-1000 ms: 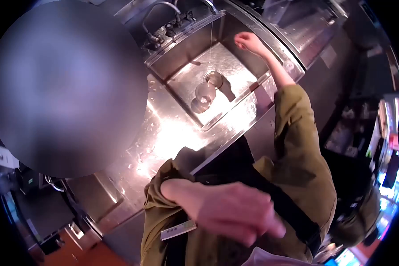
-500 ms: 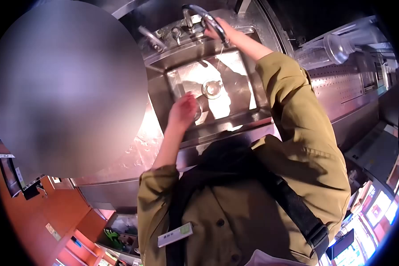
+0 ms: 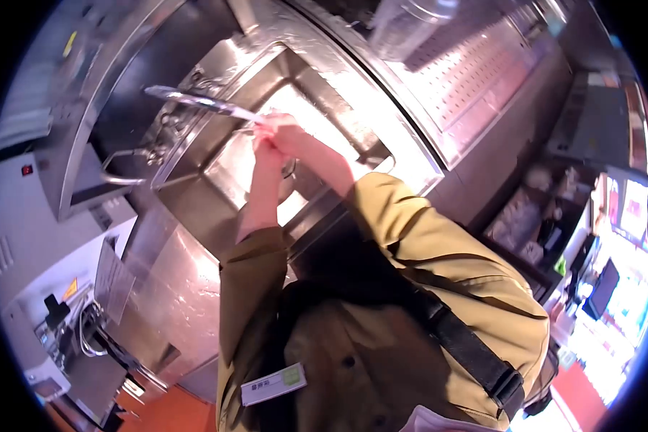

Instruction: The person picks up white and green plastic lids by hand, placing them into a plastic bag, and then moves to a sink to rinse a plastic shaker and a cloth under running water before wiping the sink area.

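My left hand (image 3: 265, 146) and my right hand (image 3: 286, 134) are together over the steel sink (image 3: 183, 205), touching each other just below the end of the chrome faucet spout (image 3: 201, 103). The right hand lies against the upper part of the left. Bright glare and overlap hide the fingers of both, and no object shows between them. Part of a round drain fitting (image 3: 289, 170) shows beside the wrists on the sink's floor.
A perforated steel drainboard (image 3: 468, 79) lies right of the sink, with a clear plastic container (image 3: 414, 25) above it. A bent metal tap (image 3: 126, 178) stands to the left. Wet steel counter (image 3: 183, 266) borders the sink. A pale machine (image 3: 29, 237) stands far left.
My right hand has come away from the faucet's base and joined my left hand beneath the spout. The view has turned, and the sink appears tilted and further left.
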A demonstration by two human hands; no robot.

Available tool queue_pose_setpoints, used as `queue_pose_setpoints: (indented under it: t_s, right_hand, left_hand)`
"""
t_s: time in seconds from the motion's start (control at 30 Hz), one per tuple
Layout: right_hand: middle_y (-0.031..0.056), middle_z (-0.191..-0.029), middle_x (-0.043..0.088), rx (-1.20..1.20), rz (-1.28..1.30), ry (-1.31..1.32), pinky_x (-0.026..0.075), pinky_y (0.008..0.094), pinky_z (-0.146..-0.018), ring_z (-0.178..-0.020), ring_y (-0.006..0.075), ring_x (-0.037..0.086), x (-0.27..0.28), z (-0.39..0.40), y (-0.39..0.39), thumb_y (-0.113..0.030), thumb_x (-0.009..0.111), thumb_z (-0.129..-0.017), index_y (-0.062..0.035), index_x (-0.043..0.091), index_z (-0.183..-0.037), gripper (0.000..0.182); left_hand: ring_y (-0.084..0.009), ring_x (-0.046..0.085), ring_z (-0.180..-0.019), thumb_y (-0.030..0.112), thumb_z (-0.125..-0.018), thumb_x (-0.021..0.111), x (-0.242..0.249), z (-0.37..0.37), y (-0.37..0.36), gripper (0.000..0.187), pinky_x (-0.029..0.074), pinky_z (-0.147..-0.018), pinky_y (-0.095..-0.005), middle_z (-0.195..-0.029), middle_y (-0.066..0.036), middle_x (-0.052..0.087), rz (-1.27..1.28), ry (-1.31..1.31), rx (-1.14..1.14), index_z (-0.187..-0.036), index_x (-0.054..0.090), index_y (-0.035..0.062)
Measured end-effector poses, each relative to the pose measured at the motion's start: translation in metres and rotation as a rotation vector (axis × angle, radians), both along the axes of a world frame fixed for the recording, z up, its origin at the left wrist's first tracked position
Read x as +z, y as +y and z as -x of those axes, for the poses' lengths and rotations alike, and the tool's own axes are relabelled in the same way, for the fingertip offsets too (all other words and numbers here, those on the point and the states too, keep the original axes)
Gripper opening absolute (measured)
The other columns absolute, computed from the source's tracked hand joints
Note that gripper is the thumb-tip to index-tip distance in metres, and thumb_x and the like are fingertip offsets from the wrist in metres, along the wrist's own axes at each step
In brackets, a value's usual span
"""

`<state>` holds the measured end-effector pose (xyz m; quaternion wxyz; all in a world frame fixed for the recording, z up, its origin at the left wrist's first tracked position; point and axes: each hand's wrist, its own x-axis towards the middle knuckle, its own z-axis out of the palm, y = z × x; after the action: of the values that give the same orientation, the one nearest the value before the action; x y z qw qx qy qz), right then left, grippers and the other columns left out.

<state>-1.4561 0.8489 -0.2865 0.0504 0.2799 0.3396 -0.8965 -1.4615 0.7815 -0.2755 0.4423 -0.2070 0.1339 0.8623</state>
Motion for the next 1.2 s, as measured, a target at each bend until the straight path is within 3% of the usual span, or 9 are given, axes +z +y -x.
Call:
queue_pose_setpoints:
  t_s: [0.13, 0.23, 0.3, 0.37, 0.5, 0.6, 0.73, 0.97, 1.2]
  right_hand:
    - [0.0117, -0.063, 0.058, -0.031, -0.513, -0.222, 0.043, 0.0324, -0.053, -0.059, 0.0198, 0.055, 0.048, -0.026, 0.013, -0.01, 0.053, -0.08, -0.0035, 0.064, -0.077, 0.013]
    - [0.0099, -0.064, 0.058, 0.321, -1.598, 0.429, 0.043, 0.0345, -0.057, -0.061, 0.0247, 0.056, 0.128, -0.114, 0.054, -0.015, 0.05, -0.085, -0.0029, 0.062, -0.081, 0.018]
    - [0.0138, -0.092, 0.057, 0.353, -2.053, 0.083, 0.045, 0.0402, -0.071, -0.084, 0.0298, 0.056, 0.199, -0.172, 0.061, -0.022, 0.054, -0.08, -0.0062, 0.061, -0.095, 0.023]
    - [0.0205, -0.099, 0.052, 0.234, -1.938, -0.194, 0.044, 0.0418, -0.078, -0.094, 0.033, 0.051, 0.191, -0.215, 0.083, -0.024, 0.061, -0.074, -0.0042, 0.057, -0.101, 0.034]
    - [0.0153, -0.095, 0.055, 0.199, -2.227, -0.146, 0.046, 0.0356, -0.071, -0.082, 0.0288, 0.056, 0.109, -0.258, 0.102, -0.033, 0.065, -0.075, -0.0041, 0.054, -0.105, 0.043]
    - [0.0127, -0.086, 0.058, 0.134, -2.123, -0.004, 0.047, 0.034, -0.07, -0.077, 0.0254, 0.058, 0.125, -0.201, 0.084, -0.03, 0.064, -0.078, -0.0031, 0.055, -0.104, 0.039]
    - [0.0095, -0.074, 0.059, 0.001, -1.062, -0.108, 0.049, 0.0294, -0.062, -0.063, 0.0188, 0.058, 0.072, -0.112, 0.043, -0.041, 0.042, -0.09, -0.0011, 0.057, -0.097, 0.044]
    - [0.0101, -0.071, 0.058, -0.298, 0.49, -0.368, 0.05, 0.0285, -0.057, -0.059, 0.0197, 0.056, -0.041, -0.076, 0.021, -0.045, 0.031, -0.091, -0.0004, 0.056, -0.095, 0.052]
    - [0.0113, -0.075, 0.058, -0.217, 0.629, -0.258, 0.051, 0.0281, -0.052, -0.055, 0.0203, 0.055, -0.051, -0.059, 0.025, -0.047, 0.022, -0.092, 0.0015, 0.052, -0.1, 0.058]
  left_hand:
    - [-0.0164, 0.056, -0.06, 0.022, -0.089, 0.041, -0.006, 0.017, -0.003, 0.022, 0.047, -0.054, -0.024, -0.073, -0.007, 0.057, 0.26, 0.09, -0.22, -0.086, 0.053, 0.0045]
    - [-0.0166, 0.06, -0.077, 0.012, -0.089, 0.046, 0.049, 0.005, 0.034, 0.019, 0.051, -0.065, -0.0249, -0.085, -0.01, 0.06, 0.463, 0.098, -0.005, -0.097, 0.054, -0.0038]
    - [-0.0185, 0.06, -0.086, 0.012, -0.089, 0.048, 0.038, 0.004, 0.02, 0.022, 0.051, -0.071, -0.0266, -0.089, -0.012, 0.061, 0.487, 0.476, -0.059, -0.102, 0.053, -0.0049]
    - [-0.0176, 0.06, -0.088, 0.023, -0.091, 0.049, 0.085, -0.007, -0.01, 0.032, 0.051, -0.073, -0.0281, -0.094, -0.013, 0.061, 1.13, 1.745, -0.464, -0.105, 0.052, -0.0052]
    - [-0.012, 0.059, -0.078, 0.027, -0.09, 0.049, 0.07, 0.01, -0.06, 0.03, 0.046, -0.071, -0.0223, -0.091, -0.008, 0.063, 0.907, 0.689, -0.43, -0.099, 0.059, 0.0009]
    - [-0.011, 0.059, -0.082, 0.027, -0.089, 0.051, 0.057, 0.01, -0.123, 0.032, 0.046, -0.074, -0.0241, -0.09, -0.007, 0.063, 1.148, 0.889, -0.44, -0.108, 0.056, 0.0013]
    - [-0.02, 0.059, -0.079, 0.021, -0.086, 0.052, 0.05, -0.036, -0.168, 0.025, 0.044, -0.074, -0.0304, -0.083, -0.009, 0.064, 1.358, 1.171, -0.268, -0.093, 0.06, -0.0011]
    - [-0.0422, 0.033, -0.118, 0.038, -0.076, 0.063, 0.057, -0.116, -0.193, 0.063, 0.034, -0.093, -0.0485, -0.128, -0.027, 0.033, 1.695, 1.525, -0.622, -0.128, 0.04, 0.0111]
    - [-0.0431, 0.023, -0.124, 0.032, -0.062, 0.075, 0.042, -0.137, -0.171, 0.098, 0.031, -0.097, -0.0501, -0.135, -0.027, 0.018, 1.855, 1.473, -0.826, -0.139, 0.015, 0.0186]
